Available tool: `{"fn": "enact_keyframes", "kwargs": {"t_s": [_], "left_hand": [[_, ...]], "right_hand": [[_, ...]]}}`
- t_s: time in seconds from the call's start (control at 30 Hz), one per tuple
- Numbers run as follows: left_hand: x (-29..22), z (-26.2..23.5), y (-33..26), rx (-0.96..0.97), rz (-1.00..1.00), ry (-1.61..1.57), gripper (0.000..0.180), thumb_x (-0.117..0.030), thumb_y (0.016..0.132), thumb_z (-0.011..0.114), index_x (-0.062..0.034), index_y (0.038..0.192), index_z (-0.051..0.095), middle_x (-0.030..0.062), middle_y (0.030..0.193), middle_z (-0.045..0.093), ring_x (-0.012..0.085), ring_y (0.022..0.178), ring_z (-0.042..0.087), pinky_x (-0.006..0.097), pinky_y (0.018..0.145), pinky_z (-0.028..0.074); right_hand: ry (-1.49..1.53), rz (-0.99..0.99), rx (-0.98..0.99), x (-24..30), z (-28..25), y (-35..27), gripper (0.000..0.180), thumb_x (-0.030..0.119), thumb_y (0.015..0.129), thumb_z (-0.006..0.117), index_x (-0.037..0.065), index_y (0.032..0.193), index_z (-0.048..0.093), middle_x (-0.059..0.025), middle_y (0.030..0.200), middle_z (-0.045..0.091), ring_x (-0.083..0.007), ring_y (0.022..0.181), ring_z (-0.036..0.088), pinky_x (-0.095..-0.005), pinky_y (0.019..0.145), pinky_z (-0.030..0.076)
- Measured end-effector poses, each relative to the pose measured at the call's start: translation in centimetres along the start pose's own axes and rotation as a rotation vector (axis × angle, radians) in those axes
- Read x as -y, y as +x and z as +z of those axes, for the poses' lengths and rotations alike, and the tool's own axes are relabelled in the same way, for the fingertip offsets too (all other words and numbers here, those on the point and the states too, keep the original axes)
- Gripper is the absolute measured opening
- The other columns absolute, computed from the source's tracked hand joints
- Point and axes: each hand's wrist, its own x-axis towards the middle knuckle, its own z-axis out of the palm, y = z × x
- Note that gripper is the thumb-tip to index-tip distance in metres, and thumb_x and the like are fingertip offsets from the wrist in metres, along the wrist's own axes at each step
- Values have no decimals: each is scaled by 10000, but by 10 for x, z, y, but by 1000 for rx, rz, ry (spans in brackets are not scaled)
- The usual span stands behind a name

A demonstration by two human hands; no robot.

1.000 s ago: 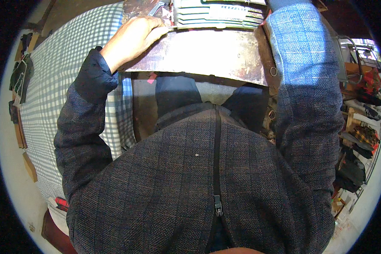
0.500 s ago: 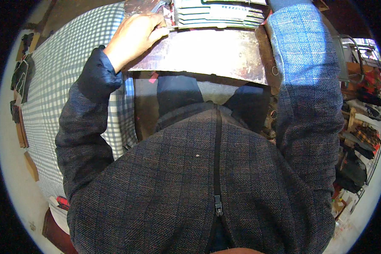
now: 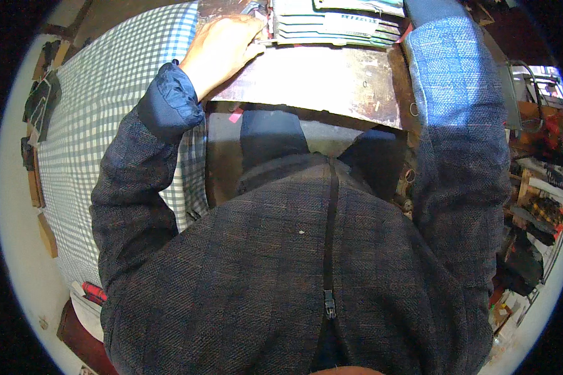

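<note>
My left hand (image 3: 226, 51) is at the left end of a stack of pale, flat layers with dark gaps (image 3: 300, 28), which bears a white printed label. The fingers are bent and closed together, with the thumb by a thin light-coloured strip (image 3: 270, 42) at the stack's lower left corner. What the fingers hold, if anything, is hidden. My right forearm (image 3: 460, 81) reaches past the upper edge, so the right hand is out of view. Below the stack lies a worn, brightly lit board (image 3: 319, 78).
A blue-and-white checked cloth (image 3: 119, 87) covers a surface on my left. On my right, shelves carry piled dark and coloured cloth-like items (image 3: 532, 219). A red item (image 3: 94, 292) lies at lower left. My legs (image 3: 272, 134) are under the board's near edge.
The whole view has shifted slightly, with the stack, the board and my arms appearing farther right. My left hand stays at the stack's left corner, its fingers still bent.
</note>
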Motion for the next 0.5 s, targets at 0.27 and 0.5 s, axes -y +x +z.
{"fn": "enact_keyframes", "kwargs": {"t_s": [0.27,0.5], "left_hand": [[8,0,0,76,-25,-165,208,-202,936,692,0,981,677,183,850,696,380,815,691,455,753,534],[5,-5,-2,201,-163,-192,222,-207,964,660,-10,1052,709,180,885,715,356,864,705,433,800,540]], "right_hand": [[-60,-12,-13,-1,1,3,311,252,912,658,-31,1013,736,-213,913,742,-331,872,729,-395,793,541],[-31,-40,-33,-3,2,4,317,254,912,658,-41,1004,727,-211,873,735,-321,820,719,-397,773,538]]}}
